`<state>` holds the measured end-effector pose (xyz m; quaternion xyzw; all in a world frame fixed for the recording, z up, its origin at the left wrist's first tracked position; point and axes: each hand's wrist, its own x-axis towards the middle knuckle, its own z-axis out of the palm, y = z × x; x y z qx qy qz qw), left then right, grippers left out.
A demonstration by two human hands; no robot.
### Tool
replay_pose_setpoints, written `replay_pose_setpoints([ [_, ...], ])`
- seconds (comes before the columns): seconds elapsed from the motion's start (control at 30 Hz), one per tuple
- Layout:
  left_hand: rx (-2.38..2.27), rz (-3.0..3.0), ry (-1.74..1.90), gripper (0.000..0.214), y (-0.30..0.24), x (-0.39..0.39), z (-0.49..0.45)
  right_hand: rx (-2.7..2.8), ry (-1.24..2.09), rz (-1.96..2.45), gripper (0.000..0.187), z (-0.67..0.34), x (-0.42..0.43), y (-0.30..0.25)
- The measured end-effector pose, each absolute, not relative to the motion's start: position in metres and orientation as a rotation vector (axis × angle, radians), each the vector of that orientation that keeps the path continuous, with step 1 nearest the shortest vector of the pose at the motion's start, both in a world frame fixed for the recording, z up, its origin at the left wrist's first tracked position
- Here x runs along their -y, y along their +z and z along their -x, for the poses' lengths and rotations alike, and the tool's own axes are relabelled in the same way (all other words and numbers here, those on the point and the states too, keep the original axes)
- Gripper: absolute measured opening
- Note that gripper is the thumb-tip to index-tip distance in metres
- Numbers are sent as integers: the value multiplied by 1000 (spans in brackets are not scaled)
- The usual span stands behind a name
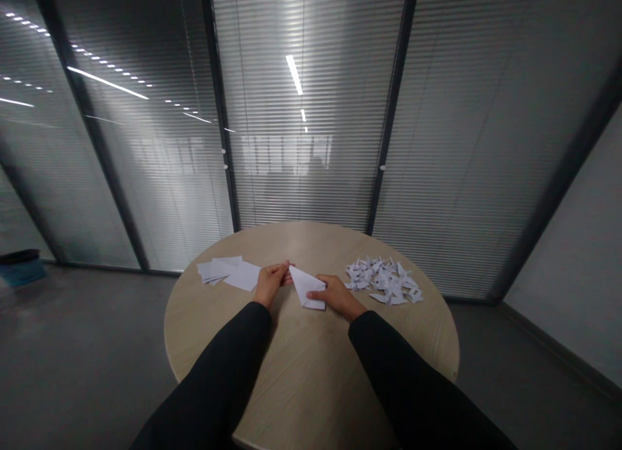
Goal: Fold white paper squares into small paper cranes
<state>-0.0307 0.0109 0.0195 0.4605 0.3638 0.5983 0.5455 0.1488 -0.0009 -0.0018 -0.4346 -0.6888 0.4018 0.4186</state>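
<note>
A folded sheet of white paper (305, 285) is held between my hands over the middle of the table. My left hand (273, 281) pinches its pointed upper left corner, fingers closed. On the paper's right side, my right hand (335, 294) grips it with the thumb on top and the fingers partly hidden. Flat white paper sheets (221, 268) lie overlapping just left of my left hand. Beyond my right hand a heap of small folded paper pieces (386, 280) spreads over the table.
The round wooden table (311, 372) has a curved edge all around. Behind it stands a glass partition with blinds (301, 197) in dark frames. A blue bin with a dark liner (22, 268) sits on the floor at far left. A pale wall (573, 262) rises at right.
</note>
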Motion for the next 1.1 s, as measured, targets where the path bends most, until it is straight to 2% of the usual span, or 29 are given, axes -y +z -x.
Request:
replay_pose_setpoints([
  [0.27, -880, -1130, 1441, 46, 18, -13, 30, 1744, 1009, 1091, 36, -150, 0, -2],
  [0.53, -866, -1206, 1432, 35, 18, -8, 27, 1722, 1024, 1096, 37, -148, 2, 0],
  [1.1, -1004, -1224, 1600, 45, 23, -1, 25, 1759, 1095, 1022, 42, -145, 7, 10],
])
